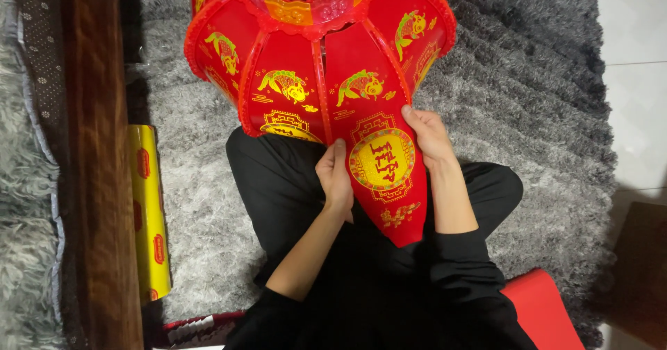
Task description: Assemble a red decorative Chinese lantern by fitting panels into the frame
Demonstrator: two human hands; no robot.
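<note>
A large red lantern [316, 51] with gold fish prints stands on a grey shaggy rug [542, 114] just ahead of a seated person's lap. One loose red panel [382, 176] hangs from it toward the person, its long axis running from lantern to lap. The left hand [337, 180] grips the panel's left edge and the right hand [429, 138] its right edge, equally near. The lantern's top is cut off. A yellow roll [148, 211] lies left, beside a wooden beam [97, 162].

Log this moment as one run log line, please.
left hand: grips panel edge | right hand: grips opposite edge | red lantern panel: loose tip over lap | grey rug
</note>
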